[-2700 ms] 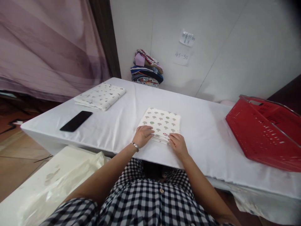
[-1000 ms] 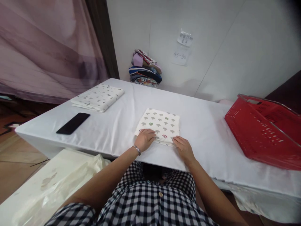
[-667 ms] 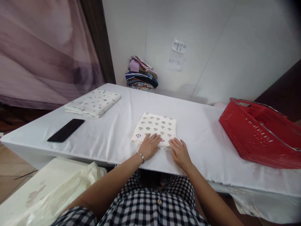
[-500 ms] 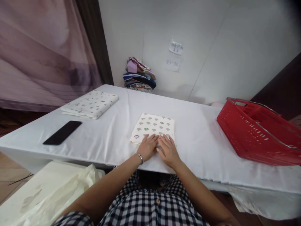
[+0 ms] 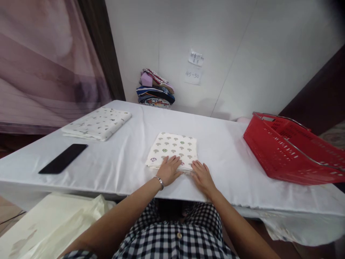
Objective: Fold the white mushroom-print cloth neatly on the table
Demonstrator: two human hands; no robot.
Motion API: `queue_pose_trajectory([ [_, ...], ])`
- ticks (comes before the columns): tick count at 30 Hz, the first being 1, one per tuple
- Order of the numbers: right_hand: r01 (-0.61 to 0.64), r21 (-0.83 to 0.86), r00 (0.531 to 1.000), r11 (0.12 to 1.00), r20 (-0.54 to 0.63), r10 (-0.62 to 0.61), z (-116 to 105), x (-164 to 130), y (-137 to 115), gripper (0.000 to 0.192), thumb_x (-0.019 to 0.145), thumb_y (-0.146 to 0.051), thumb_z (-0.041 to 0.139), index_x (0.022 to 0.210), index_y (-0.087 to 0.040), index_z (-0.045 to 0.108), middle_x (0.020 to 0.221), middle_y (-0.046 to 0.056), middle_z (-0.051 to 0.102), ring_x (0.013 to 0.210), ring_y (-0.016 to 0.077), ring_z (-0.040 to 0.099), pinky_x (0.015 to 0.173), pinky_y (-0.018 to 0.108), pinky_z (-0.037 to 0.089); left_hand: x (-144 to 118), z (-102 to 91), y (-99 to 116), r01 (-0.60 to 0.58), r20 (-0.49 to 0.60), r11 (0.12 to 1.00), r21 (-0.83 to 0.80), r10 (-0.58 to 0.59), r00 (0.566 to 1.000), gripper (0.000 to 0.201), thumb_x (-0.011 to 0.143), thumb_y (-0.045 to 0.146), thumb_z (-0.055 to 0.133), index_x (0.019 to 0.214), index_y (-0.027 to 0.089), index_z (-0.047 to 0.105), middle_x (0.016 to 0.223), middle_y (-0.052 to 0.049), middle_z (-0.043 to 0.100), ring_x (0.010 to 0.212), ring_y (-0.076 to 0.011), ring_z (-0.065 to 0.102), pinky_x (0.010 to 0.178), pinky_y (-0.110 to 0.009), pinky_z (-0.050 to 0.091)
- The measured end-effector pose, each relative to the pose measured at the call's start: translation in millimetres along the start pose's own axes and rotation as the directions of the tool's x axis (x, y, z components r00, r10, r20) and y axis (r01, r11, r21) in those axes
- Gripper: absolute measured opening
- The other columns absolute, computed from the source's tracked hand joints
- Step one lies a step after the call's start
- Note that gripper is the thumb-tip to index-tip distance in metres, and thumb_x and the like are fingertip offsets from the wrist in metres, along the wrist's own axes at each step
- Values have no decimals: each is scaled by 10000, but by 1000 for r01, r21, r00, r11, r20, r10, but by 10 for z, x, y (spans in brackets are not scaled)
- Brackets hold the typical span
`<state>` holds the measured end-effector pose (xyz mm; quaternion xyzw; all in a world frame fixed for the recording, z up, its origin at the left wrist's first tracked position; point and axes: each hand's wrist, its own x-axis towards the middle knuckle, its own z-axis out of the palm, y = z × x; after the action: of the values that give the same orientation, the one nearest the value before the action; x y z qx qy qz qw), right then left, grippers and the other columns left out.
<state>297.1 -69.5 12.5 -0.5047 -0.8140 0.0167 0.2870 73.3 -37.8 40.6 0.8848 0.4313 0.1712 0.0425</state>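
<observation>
A folded white cloth (image 5: 174, 145) with grey, green and purple mushroom prints lies flat on the white-covered table (image 5: 223, 151) in front of me. My left hand (image 5: 169, 170) rests palm down on its near edge, fingers stretched out. At the near right corner of the cloth is my right hand (image 5: 202, 176), its fingers extended and only the tips at the fabric. Neither hand grips anything. Parts of the cloth's near edge are hidden under the left hand.
Another folded printed cloth (image 5: 99, 124) lies at the left, with a black phone-like slab (image 5: 63, 159) before it. A red basket (image 5: 283, 151) stands at the right. Folded fabrics (image 5: 156, 89) are stacked by the wall. A whitish surface with plastic (image 5: 61, 226) sits below left.
My hands have moved apart: the right one has slid right to the cloth's corner, while the left stays on the near edge. The camera view has shifted slightly.
</observation>
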Motion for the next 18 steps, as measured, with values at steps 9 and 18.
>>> queue_pose_trajectory([
  [9, -584, 522, 741, 622, 30, 671, 10, 936, 629, 305, 733, -386, 528, 854, -165, 699, 867, 59, 713, 830, 193, 638, 744, 299, 495, 526, 307, 393, -177, 114, 983, 41, 171, 979, 617, 855, 532, 452, 1391, 240, 367, 1464, -66, 354, 1358, -264, 284, 1104, -537, 192],
  [18, -704, 414, 669, 577, 114, 735, 197, 1334, 811, 278, 629, -426, 650, 622, -149, 628, 603, 30, 636, 578, 152, 572, 520, 232, 385, 461, 335, 370, -195, 126, 978, 74, 185, 975, 629, 869, 531, 419, 1418, 243, 316, 1471, -52, 344, 1368, -250, 261, 1113, -507, 181],
])
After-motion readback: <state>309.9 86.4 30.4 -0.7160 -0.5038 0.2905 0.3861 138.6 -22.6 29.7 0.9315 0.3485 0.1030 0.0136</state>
